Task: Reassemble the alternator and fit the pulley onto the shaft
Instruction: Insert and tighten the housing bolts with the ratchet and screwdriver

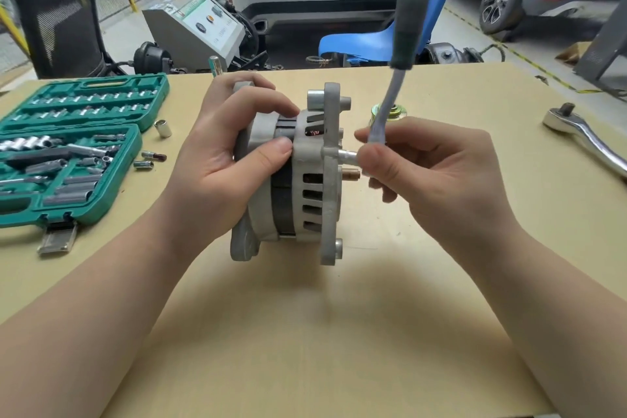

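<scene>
The grey alternator (305, 180) stands on edge at the table's middle, its two housing halves joined around a dark stator band. My left hand (224, 159) grips its upper left side, thumb and fingers curled over the housing. My right hand (431, 170) holds a nut driver (403, 44) by the lower end of its metal shank, the dark green handle pointing up and away. Its socket end (351, 156) sits on a fastener on the alternator's right face. A copper-coloured stud (351, 174) sticks out just below. The brass-coloured pulley (393, 112) lies on the table behind my right hand, partly hidden.
An open green socket set case (68, 146) lies at the left with loose sockets (149, 159) beside it. A chrome ratchet handle (590, 139) rests at the right edge. Cardboard (322, 332) covers the table. Behind it stand a blue chair (373, 41), a machine and parked cars.
</scene>
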The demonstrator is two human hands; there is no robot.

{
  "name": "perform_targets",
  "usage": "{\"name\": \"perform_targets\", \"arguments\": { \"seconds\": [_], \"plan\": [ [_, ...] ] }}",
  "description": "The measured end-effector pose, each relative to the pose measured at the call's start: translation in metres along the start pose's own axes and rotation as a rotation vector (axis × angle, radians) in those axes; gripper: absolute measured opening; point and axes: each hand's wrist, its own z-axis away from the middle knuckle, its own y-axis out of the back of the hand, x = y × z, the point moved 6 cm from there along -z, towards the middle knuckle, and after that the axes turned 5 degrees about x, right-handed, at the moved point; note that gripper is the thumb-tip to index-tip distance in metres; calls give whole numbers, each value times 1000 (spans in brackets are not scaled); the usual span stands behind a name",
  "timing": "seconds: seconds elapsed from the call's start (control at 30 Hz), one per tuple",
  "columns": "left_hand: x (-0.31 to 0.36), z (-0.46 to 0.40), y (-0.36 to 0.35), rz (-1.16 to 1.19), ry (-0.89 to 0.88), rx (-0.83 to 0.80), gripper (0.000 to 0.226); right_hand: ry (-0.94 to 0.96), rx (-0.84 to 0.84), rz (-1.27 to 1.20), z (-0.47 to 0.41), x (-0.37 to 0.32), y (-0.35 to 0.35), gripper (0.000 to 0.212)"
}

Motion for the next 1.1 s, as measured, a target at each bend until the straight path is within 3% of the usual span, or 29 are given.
{"name": "perform_targets", "arguments": {
  "seconds": [0.2,0.37,0.53,0.67,0.83,0.97,1.1],
  "plan": [
    [2,0,0,-53,-6,27,24,187,4,47,3,-11,2,42],
    [3,0,-1,-61,5,54,19,289,-66,176,2,-16,3,40],
    [3,0,-5,-16,38,28,20,24,65,-19,0,-7,0,12],
    [5,1,-4,6,14,-9,24,-167,60,-114,-4,6,-3,29],
    [3,-1,-3,-26,9,34,18,-38,-17,-33,-4,0,2,9],
    [4,-1,-1,-79,1,67,16,92,-78,-46,-3,-8,4,32],
    [5,-1,0,-119,-7,95,13,276,-131,103,-3,-14,3,42]
  ]
}}
